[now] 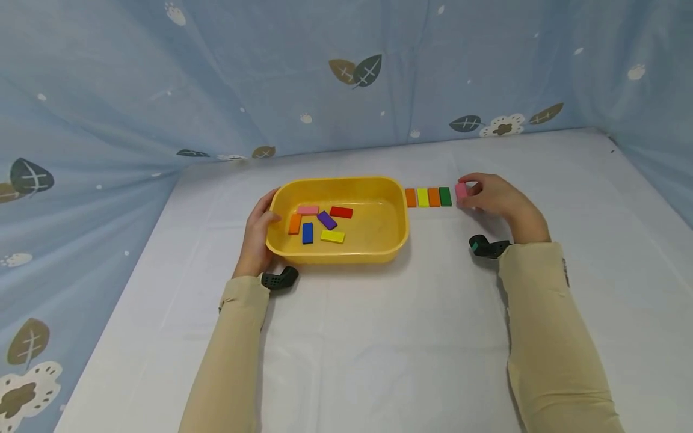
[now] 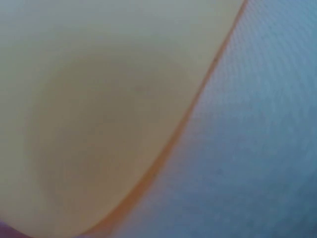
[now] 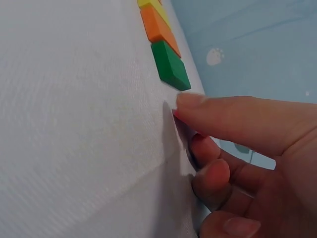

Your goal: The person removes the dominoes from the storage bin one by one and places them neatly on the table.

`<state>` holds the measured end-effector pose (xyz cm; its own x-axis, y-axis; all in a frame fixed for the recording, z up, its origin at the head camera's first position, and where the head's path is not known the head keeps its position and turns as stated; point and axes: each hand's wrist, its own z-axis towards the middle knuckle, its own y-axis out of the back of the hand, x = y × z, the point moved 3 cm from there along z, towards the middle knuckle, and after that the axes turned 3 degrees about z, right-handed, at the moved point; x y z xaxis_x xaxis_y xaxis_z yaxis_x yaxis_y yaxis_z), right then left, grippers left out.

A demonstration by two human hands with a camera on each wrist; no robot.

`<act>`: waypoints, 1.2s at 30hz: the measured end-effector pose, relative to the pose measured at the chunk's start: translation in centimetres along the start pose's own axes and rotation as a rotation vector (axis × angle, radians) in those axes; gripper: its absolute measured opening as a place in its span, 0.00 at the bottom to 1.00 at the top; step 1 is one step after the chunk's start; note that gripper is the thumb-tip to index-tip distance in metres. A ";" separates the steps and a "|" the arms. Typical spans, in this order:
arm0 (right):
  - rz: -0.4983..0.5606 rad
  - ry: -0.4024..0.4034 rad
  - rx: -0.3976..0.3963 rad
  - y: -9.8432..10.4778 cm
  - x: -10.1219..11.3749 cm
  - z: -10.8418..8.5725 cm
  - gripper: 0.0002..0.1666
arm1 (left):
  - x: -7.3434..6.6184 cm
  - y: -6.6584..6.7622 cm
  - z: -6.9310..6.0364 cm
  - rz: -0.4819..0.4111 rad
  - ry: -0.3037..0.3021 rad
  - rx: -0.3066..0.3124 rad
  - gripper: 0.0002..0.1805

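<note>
Pink rectangular block (image 1: 461, 190), centre-right, apparently being placed
Right hand (image 1: 497, 196) pinches it; left hand (image 1: 255, 239) grips yellow plastic tub (image 1: 373, 257); next probably needs alignment.

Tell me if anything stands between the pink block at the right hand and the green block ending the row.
Nothing visible does. The right hand holds the pink block, and only white tablecloth shows in the narrow gap to the green block.
</note>
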<state>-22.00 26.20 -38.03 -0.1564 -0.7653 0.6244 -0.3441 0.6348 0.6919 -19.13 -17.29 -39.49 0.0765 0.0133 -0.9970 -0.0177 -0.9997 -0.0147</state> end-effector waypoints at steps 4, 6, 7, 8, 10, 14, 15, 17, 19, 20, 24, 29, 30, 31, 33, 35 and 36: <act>0.009 -0.017 0.011 0.1 0.0 -0.1 0.36 | 0.0 0.0 0.2 -0.009 -0.009 0.003 0.29; 0.012 -0.032 0.013 0.0 0.0 0.0 0.36 | -0.1 0.0 0.2 -0.013 -0.015 0.006 0.29; 0.012 -0.036 0.011 0.0 0.0 0.0 0.36 | -0.1 0.0 0.2 -0.013 -0.018 0.007 0.29; 0.008 -0.039 0.009 0.0 0.0 0.0 0.36 | -0.1 0.0 0.2 -0.012 -0.021 0.008 0.29; 0.002 -0.034 0.011 -0.1 0.0 0.0 0.36 | -0.2 -0.1 0.2 -0.015 -0.024 0.010 0.29; -0.015 -0.006 0.024 -0.2 0.1 0.1 0.37 | -0.1 0.0 0.2 -0.015 -0.017 0.003 0.29; -0.017 -0.002 0.028 -0.2 0.1 0.1 0.36 | -0.1 0.0 0.2 -0.016 -0.014 0.001 0.29; -0.023 0.000 0.027 -0.3 0.1 0.1 0.35 | 0.0 0.0 0.1 -0.015 -0.013 -0.001 0.29; -0.027 -0.005 0.024 -0.4 0.0 0.1 0.34 | 0.1 0.0 0.1 -0.014 -0.015 0.000 0.29; -0.027 -0.007 0.022 -0.4 0.0 0.1 0.34 | 0.1 0.0 0.1 -0.015 -0.018 0.001 0.29; -0.032 -0.009 0.017 -0.5 0.0 0.1 0.34 | 0.1 -0.1 0.1 -0.013 -0.019 0.002 0.29; -0.027 0.004 0.015 -0.4 0.1 0.0 0.34 | 0.1 -0.1 0.2 -0.011 -0.028 0.006 0.29; -0.025 0.006 0.014 -0.4 0.1 0.0 0.34 | 0.1 0.0 0.2 -0.009 -0.029 0.004 0.29; -0.022 0.010 0.013 -0.4 0.1 0.0 0.34 | 0.1 0.0 0.2 -0.006 -0.029 0.003 0.29; -0.018 0.016 0.015 -0.5 0.1 -0.1 0.33 | 0.2 0.0 0.3 -0.004 -0.025 0.001 0.29; -0.020 0.023 0.017 -0.4 0.3 -0.1 0.33 | 0.2 0.0 0.3 -0.003 -0.027 0.000 0.29; -0.020 0.026 0.017 -0.4 0.3 -0.1 0.33 | 0.2 0.0 0.4 -0.008 -0.030 -0.001 0.29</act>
<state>-21.81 25.70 -38.05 -0.1249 -0.7748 0.6198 -0.3629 0.6171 0.6982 -19.46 -17.33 -39.69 0.0464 0.0214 -0.9987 -0.0163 -0.9996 -0.0222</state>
